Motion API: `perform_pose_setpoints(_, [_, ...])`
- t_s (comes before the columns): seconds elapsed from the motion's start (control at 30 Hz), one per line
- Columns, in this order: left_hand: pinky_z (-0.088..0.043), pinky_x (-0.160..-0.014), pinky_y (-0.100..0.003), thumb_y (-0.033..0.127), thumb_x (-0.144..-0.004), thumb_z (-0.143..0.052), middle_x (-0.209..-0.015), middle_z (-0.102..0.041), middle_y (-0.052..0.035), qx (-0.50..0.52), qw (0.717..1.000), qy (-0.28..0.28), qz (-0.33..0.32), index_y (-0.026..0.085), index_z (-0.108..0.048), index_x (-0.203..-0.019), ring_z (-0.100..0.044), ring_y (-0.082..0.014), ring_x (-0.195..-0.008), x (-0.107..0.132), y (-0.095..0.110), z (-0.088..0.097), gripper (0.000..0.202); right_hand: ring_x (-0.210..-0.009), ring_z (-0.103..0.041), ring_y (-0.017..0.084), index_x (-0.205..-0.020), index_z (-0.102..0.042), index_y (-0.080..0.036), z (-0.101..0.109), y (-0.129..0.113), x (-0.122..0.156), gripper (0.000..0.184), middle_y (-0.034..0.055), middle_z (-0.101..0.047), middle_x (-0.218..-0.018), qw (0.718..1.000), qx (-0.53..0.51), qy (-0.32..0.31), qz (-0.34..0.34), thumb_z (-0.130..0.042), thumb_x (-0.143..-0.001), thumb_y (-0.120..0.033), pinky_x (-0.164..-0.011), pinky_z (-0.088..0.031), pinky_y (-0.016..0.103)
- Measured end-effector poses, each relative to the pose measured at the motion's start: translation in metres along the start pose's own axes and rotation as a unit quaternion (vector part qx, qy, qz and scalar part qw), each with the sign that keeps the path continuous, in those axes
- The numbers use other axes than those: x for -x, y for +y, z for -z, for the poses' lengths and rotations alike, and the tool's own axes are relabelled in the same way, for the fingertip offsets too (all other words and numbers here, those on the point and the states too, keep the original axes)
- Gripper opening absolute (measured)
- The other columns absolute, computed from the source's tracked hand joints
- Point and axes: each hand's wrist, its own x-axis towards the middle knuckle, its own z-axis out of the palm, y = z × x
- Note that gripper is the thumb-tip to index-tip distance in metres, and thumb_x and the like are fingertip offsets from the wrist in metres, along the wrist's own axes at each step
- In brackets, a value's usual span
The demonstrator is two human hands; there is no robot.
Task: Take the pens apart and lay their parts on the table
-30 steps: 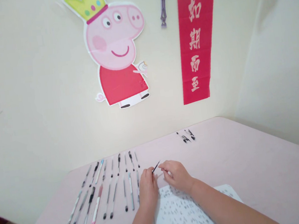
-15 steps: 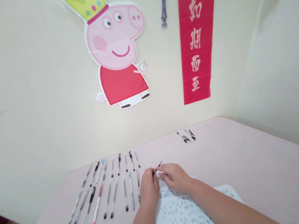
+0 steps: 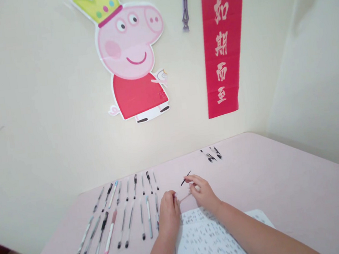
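Observation:
My right hand (image 3: 204,192) is raised over the table, its fingertips pinching a thin black pen part (image 3: 186,178) that slants up to the right. Lower and to the left, my left hand (image 3: 169,209) has curled fingers; what they hold is hidden. A faint, thin pinkish strip (image 3: 185,197) spans the gap between both hands, too blurred to name. Under my forearms lie white sheets with dark handwriting (image 3: 206,237). Close to my left hand is a pen (image 3: 157,210), partly covered by it.
Several pens and refills lie in two rows on the left, among them a black-gripped pen (image 3: 102,232) and a pink pen (image 3: 111,231). Small black pen parts (image 3: 211,155) sit near the wall. The pale pink tabletop (image 3: 285,179) meets the wall behind.
My right hand has moved up and away from my left hand, carrying the black pen part with it. A gap has opened between the hands. My left hand has hardly moved.

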Motion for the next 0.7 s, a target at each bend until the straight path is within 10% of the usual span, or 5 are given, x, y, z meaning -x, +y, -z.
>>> perform_pose_setpoints(0.33, [-0.045, -0.077, -0.035, 0.010, -0.079, -0.038, -0.088, -0.058, -0.0069, -0.004, 1.000, -0.003, -0.003, 0.017, -0.052, -0.094, -0.055, -0.0186, -0.085, -0.001, 0.001, 0.001, 0.022, -0.073, -0.060, 0.018, -0.098, -0.051, -0.018, 0.006, 0.022, -0.008, 0.025, 0.0059, -0.062, -0.081, 0.976, -0.053, 0.137, -0.163, -0.050, -0.079, -0.035, -0.061, -0.051, 0.029])
perform_pose_setpoints(0.7, [-0.044, -0.077, -0.034, 0.008, -0.079, -0.037, -0.088, -0.058, -0.0060, -0.018, 0.999, -0.024, -0.015, 0.018, -0.054, -0.094, -0.055, -0.0184, -0.085, -0.001, 0.007, 0.006, 0.025, -0.075, -0.058, 0.018, -0.089, -0.062, -0.020, 0.018, 0.037, -0.007, 0.023, 0.0042, -0.064, -0.082, 0.984, 0.136, 0.044, -0.111, -0.048, -0.073, -0.012, -0.072, -0.046, 0.032])
